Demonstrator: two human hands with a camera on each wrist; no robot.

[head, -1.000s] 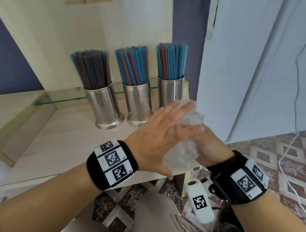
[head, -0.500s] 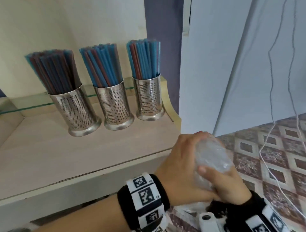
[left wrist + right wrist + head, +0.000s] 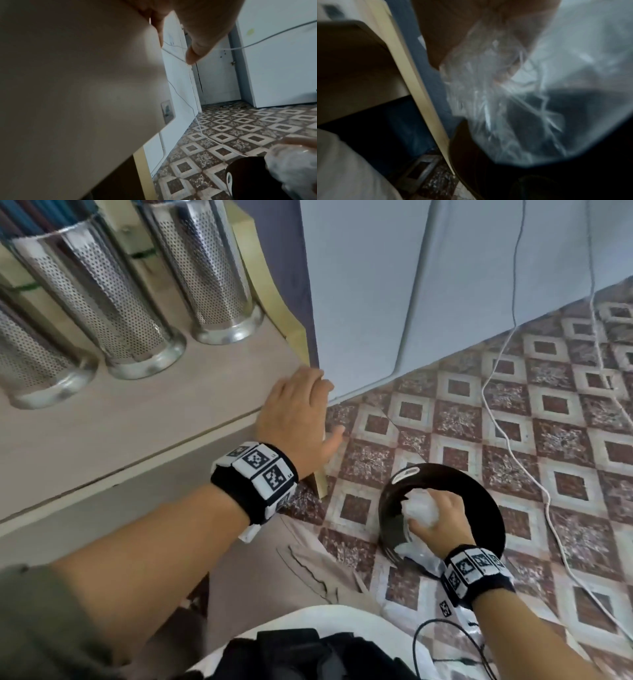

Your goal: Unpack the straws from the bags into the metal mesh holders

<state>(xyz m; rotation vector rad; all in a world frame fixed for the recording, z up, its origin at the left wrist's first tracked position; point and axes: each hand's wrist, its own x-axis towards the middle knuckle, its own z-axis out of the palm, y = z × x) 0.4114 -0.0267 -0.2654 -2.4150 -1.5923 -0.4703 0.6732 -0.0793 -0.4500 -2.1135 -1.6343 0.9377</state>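
Reaching down at about 4 o'clock from the desk corner, the right hand has its fingers curled round a crumpled clear plastic bag, holding it over the mouth of a black bin that stands on the tiled floor. The right wrist view shows only creased film and no straws inside it, so I judge the bag empty. The left hand lies flat and relaxed on the desk's near right corner, fingers straight, holding nothing.

Three metal mesh holders stand in a row at roughly 10 o'clock from the left hand, well apart from it. Blue straws show in the leftmost visible tops; the rest of their contents is cut off by the frame.

Step in hand, by my judgement: discarding the spent bag, a late step, possibly the closing one. No other bag is visible, so whether more unpacking remains cannot be told.

The next move calls for the right hand's fingers to loosen directly above the bin opening. Light film tends to cling or drift.

A white cable trails across the floor at 2 o'clock of the bin.
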